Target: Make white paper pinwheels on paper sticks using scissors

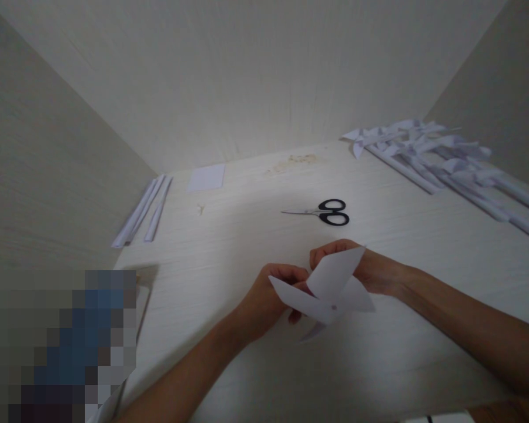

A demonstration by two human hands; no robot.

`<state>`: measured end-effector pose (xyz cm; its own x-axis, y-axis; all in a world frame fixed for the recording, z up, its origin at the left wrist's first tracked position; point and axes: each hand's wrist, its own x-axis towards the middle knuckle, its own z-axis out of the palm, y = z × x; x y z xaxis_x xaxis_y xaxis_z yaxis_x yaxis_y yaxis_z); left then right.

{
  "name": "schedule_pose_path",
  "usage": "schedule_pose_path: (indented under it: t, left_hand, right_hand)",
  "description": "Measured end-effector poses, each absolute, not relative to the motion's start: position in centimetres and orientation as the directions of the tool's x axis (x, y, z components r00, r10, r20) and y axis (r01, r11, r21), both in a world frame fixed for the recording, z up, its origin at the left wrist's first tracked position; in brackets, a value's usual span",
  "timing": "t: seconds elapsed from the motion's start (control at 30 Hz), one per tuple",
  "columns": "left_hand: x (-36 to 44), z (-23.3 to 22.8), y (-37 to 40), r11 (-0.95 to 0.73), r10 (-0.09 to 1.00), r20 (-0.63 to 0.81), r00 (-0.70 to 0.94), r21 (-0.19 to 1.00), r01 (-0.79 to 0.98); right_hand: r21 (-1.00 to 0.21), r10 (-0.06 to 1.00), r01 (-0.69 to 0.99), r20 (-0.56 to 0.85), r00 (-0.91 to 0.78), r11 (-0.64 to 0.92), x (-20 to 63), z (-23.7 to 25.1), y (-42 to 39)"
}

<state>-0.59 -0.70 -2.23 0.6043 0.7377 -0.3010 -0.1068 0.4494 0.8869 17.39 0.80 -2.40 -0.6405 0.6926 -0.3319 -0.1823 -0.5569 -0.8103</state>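
Above the table [229, 247], both hands [264, 299] [361, 267] pinch a paper pinwheel [324, 291]

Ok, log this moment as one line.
left hand: holds paper pinwheel | right hand: holds same pinwheel | scissors: lying closed on table, beyond the hands

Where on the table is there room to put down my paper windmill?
Bare table lies between the paper sticks and the scissors, and right of the scissors. The far right is crowded with finished pinwheels. Both hands hold the paper pinwheel.
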Motion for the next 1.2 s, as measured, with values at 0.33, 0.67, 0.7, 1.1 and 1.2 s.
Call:
schedule_pose_path:
  t: [0.33, 0.67, 0.7, 1.1, 1.2]
  left_hand:
    - [-0.4, -2.0, -0.5, 0.414, 0.785, -0.303, 0.541, 0.906, -0.092]
    - [-1.1, -1.7, 0.2, 0.463, 0.729, -0.349, 0.588, 0.885, -0.049]
    - [-1.2, -1.7, 0.3, 0.467, 0.725, -0.345, 0.596, 0.883, -0.056]
    - [-1.3, -1.0, 0.3, 0.463, 0.725, -0.357, 0.589, 0.886, -0.033]
    - [-1.4, -1.1, 0.4, 0.461, 0.735, -0.364, 0.572, 0.887, -0.029]
  right_hand:
    - [-0.771, 0.690, -0.192, -0.391, -0.609, -0.607, 16.9, -2.1, 0.7]
    - [-0.814, 0.719, -0.140, -0.401, -0.568, -0.564, 17.3, -2.4, 0.7]
    - [-0.821, 0.722, -0.141, -0.387, -0.574, -0.553, 17.3, -2.5, 0.7]
    - [-0.819, 0.708, -0.151, -0.367, -0.603, -0.553, 17.1, -1.8, 0.7]
    - [-0.825, 0.711, -0.150, -0.359, -0.605, -0.545, 17.2, -1.9, 0.7]
